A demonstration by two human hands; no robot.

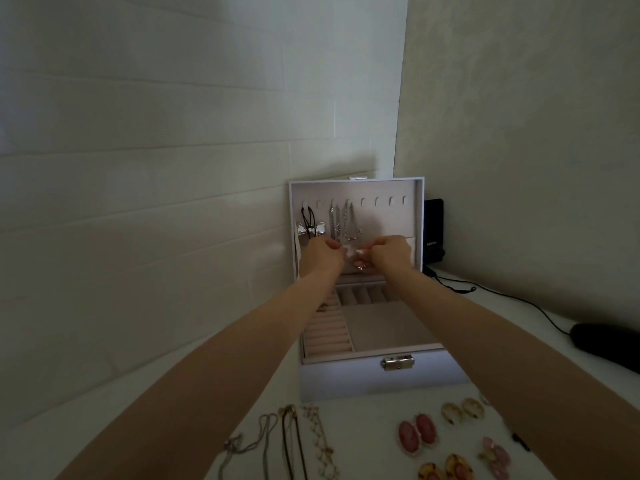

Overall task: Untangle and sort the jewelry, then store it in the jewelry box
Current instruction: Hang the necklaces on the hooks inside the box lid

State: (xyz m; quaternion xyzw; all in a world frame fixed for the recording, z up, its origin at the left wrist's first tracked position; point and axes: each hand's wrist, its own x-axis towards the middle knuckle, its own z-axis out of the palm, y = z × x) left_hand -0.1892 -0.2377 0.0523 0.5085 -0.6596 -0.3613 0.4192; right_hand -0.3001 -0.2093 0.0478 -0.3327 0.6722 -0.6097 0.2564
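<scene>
Head view: loose necklaces (289, 441) run off the bottom edge. Left hand (320, 253) and right hand (392, 252) meet before the open jewelry box (346, 379) lid, fingers curled, pinching a small piece (353, 253) too blurred to identify. Earrings (417, 434) lie right, some hidden by the forearm.

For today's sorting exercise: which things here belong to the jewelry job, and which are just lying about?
Job: jewelry box, hung necklaces, held necklace, loose necklaces, earrings, left hand, right hand.
Lying about: black device, cable, dark object.
</scene>
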